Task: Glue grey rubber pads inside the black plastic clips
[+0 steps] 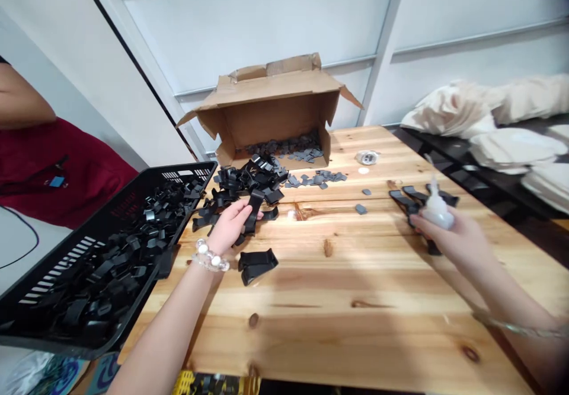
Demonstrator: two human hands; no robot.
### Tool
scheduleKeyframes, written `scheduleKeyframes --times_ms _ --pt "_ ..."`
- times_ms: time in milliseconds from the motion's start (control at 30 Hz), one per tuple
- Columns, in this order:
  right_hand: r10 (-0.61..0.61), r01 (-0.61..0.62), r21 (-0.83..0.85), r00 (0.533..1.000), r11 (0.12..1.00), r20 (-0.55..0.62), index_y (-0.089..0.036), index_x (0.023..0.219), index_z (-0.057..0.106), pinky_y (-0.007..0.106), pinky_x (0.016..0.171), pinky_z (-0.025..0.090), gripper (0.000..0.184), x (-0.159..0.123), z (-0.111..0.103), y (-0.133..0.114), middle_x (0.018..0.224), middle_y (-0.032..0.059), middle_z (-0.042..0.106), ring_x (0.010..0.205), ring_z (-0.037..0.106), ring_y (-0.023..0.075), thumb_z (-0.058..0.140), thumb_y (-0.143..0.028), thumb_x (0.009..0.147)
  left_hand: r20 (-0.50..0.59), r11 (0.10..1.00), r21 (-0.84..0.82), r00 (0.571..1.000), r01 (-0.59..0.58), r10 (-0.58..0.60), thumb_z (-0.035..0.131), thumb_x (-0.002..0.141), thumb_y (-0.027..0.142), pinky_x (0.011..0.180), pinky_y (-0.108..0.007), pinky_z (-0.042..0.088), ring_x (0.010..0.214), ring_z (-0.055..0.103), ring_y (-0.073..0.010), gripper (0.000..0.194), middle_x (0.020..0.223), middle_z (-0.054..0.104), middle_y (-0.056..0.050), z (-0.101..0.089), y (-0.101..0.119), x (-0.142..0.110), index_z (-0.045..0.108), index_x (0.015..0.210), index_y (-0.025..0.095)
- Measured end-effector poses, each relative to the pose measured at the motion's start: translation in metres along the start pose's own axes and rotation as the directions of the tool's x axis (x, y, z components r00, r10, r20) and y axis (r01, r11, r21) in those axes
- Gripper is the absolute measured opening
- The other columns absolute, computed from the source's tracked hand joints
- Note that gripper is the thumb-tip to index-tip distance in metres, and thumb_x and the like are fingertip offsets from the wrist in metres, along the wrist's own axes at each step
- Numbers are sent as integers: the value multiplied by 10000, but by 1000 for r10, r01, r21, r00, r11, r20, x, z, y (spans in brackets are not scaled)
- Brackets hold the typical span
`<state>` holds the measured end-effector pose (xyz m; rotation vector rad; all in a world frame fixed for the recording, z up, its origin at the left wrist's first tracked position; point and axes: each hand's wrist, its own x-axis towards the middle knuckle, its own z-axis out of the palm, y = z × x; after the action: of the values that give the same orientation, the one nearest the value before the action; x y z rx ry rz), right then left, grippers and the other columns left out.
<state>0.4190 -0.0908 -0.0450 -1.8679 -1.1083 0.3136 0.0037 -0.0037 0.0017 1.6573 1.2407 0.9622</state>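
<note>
My left hand point(230, 224) pinches a black curved plastic piece point(253, 208) at the edge of a pile of similar black pieces point(249, 175). Just below that hand, a couple more black pieces point(256, 264) lie on the wooden table. On the right, my right hand point(457, 235) is wrapped round a small translucent squeeze bottle point(438, 208), its thin nozzle pointing up. Several black pieces point(406, 200) lie beside and partly behind that hand. Two small grey pads point(361, 209) rest on the tabletop between my hands.
A black crate point(146, 288) full of black pieces stands at the left. An open cardboard box point(275, 95) with grey pads is at the back, more pads spilling before it. A clear round object point(368, 157) sits nearby. Someone in a dark red garment point(57, 163) stands left; white cloth bundles point(511, 146) lie right.
</note>
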Motion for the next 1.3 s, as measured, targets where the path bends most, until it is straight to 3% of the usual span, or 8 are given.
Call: scheduleKeyframes --times_ms 133,267,333,433,600,733,1033,1300 --pt "-130 152 -124 977 981 166 -195 791 644 299 578 392 319 -1 -1 -47 666 18 625 626 554 198 673 -457 612 -2 972 -230 999 47 -49 552 832 373 783 -268 493 838 640 -156 238 914 690 -63 4 5 -5 588 938 162" --pt "-251 270 -182 960 946 121 -186 865 639 286 602 383 313 21 0 -115 728 30 636 672 552 191 667 -422 662 -5 922 -370 992 118 -129 551 797 255 709 -256 500 763 630 -133 154 880 664 -44 5 10 -7 557 920 161" --pt "-269 296 -148 946 944 181 -180 921 637 273 622 394 310 36 18 -144 802 34 652 707 564 179 666 -395 698 -4 894 -424 987 142 -159 553 770 216 678 -249 500 755 625 -130 145 856 646 -32 6 11 -8 545 904 164" --pt "-209 269 -148 921 952 328 -157 900 644 253 597 413 257 54 67 -166 793 49 668 683 590 172 668 -345 726 5 858 -487 982 165 -186 588 731 198 623 -220 484 729 606 -117 129 795 605 -10 6 11 -8 536 843 160" --pt "-204 325 -244 886 914 417 -142 957 632 258 630 437 261 68 152 -155 872 95 691 739 616 202 677 -204 707 25 817 -549 981 175 -193 700 674 224 503 -169 407 600 535 -71 242 702 546 23 7 5 -6 510 809 157" --pt "-220 361 -318 888 876 403 -121 981 608 292 714 444 287 73 182 -135 944 155 682 856 619 258 666 -181 706 46 804 -566 980 184 -192 743 655 222 442 -161 381 526 506 -57 304 670 518 41 6 4 -5 499 827 163" --pt "-239 367 -345 902 864 359 -104 1021 593 315 715 443 267 82 174 -125 979 171 675 846 618 264 553 -204 777 33 807 -556 976 199 -217 644 770 263 504 -174 453 645 592 -94 303 780 587 -17 5 4 -5 608 1048 147" --pt "-270 377 -318 904 870 332 -109 1032 608 292 721 440 307 76 159 -123 987 151 679 850 610 251 563 -155 731 36 820 -552 986 154 -161 486 827 319 511 -198 419 607 525 -98 357 748 589 -45 5 0 -5 671 1008 73"
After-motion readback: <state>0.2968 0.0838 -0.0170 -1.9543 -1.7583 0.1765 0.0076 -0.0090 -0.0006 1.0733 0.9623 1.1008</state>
